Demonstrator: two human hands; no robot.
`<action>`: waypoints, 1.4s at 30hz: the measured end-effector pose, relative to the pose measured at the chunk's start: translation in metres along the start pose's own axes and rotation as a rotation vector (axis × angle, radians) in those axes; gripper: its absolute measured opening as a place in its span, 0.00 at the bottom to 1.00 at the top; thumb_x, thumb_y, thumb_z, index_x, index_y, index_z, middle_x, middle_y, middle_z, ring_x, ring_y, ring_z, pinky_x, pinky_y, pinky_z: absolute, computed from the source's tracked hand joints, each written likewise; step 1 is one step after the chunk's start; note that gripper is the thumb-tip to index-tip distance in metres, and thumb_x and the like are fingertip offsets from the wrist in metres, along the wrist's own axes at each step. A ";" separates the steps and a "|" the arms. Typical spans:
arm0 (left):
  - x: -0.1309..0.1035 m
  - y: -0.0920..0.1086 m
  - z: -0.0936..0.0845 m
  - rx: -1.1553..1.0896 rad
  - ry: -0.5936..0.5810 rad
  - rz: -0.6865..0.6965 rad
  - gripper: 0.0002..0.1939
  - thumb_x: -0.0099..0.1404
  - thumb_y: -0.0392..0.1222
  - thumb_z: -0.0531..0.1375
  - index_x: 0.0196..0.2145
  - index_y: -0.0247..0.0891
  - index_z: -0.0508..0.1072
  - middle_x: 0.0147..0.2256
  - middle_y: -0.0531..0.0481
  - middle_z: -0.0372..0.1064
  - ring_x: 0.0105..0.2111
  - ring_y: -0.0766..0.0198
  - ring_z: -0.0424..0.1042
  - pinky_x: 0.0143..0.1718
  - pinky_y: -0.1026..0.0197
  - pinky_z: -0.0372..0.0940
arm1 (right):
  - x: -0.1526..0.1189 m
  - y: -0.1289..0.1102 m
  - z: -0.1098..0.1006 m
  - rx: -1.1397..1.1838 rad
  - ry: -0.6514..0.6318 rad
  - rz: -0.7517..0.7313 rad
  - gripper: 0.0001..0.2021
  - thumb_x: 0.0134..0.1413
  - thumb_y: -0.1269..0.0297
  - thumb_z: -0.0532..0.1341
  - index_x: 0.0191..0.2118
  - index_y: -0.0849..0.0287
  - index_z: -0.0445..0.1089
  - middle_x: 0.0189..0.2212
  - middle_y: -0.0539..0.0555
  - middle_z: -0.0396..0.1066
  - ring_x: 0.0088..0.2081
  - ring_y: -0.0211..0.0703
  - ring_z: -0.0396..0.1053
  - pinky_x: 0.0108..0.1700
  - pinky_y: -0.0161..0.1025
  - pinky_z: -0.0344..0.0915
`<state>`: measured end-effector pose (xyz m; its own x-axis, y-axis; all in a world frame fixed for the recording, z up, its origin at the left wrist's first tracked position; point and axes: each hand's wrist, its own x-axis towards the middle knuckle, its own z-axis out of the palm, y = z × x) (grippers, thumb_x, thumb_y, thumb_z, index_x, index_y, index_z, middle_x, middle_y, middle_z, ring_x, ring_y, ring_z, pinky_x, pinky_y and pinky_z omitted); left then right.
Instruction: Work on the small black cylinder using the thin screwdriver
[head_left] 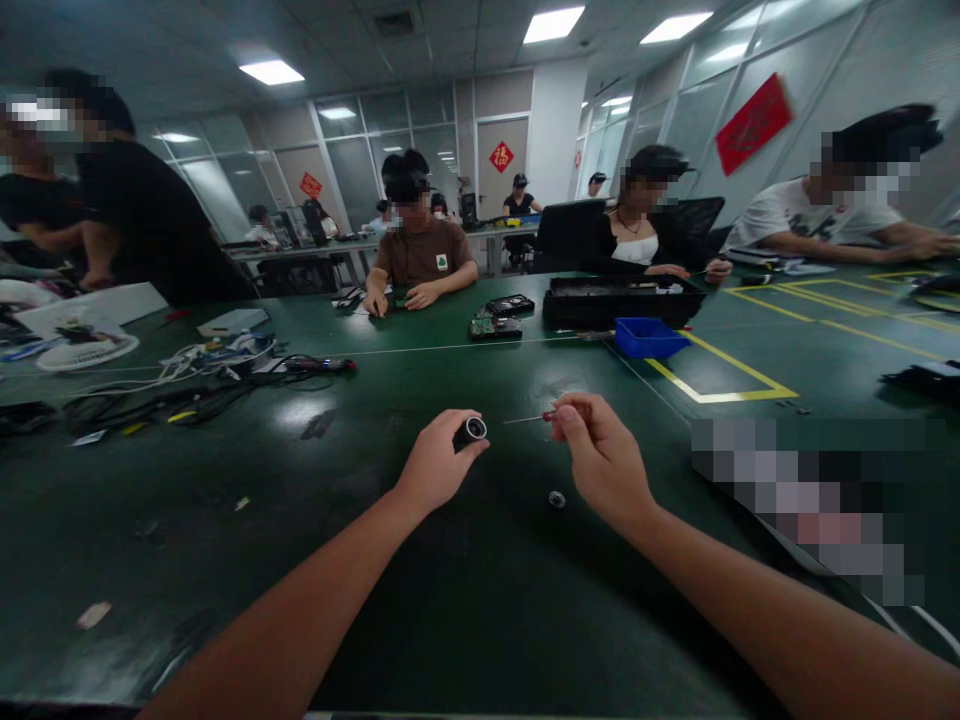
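Screwdriver and barrel, held above the desk (420, 630). The left hand (439, 460) gripped the dark barrel (475, 429), its ringed end turned toward the viewer. The right hand (600, 450) pinched the screwdriver (543, 416) by its red handle; the shaft's long axis ran nearly level, its tip pointing left at the barrel, near but apart. A small round part (556, 500) lay on the desk, nearer the right hand, touched by neither.

My left hand (439, 455) and right hand (604, 450) are bare, as are both wrists. My left forearm (322, 600) and right forearm (750, 590) are uncovered too, slim, smooth in outline, widening gradually away from the wrists.
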<state>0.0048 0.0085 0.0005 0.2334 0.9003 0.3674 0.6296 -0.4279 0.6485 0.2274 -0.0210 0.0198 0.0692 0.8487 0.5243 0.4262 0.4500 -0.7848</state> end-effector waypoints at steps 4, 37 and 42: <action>-0.005 0.012 -0.002 -0.087 -0.053 -0.055 0.21 0.69 0.41 0.58 0.59 0.42 0.64 0.54 0.46 0.68 0.54 0.56 0.67 0.58 0.52 0.61 | 0.000 -0.001 -0.002 -0.004 0.069 -0.020 0.11 0.67 0.55 0.55 0.48 0.53 0.68 0.31 0.50 0.74 0.34 0.44 0.73 0.39 0.43 0.68; 0.002 0.029 -0.011 -0.133 -0.521 0.024 0.12 0.66 0.43 0.57 0.45 0.43 0.75 0.44 0.51 0.73 0.41 0.61 0.71 0.44 0.60 0.63 | 0.000 -0.001 -0.003 0.009 0.017 -0.048 0.10 0.67 0.58 0.55 0.49 0.52 0.67 0.38 0.52 0.75 0.41 0.46 0.74 0.44 0.46 0.68; -0.007 -0.013 -0.067 -0.317 -0.195 -0.283 0.15 0.63 0.53 0.61 0.36 0.38 0.73 0.28 0.53 0.67 0.26 0.66 0.63 0.31 0.63 0.59 | -0.001 0.000 -0.003 0.009 -0.001 -0.027 0.10 0.67 0.57 0.55 0.50 0.51 0.67 0.38 0.52 0.75 0.41 0.46 0.74 0.44 0.45 0.68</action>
<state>-0.0542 0.0021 0.0342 0.2389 0.9705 0.0341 0.4383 -0.1391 0.8880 0.2297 -0.0225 0.0202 0.0569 0.8366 0.5448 0.4199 0.4750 -0.7733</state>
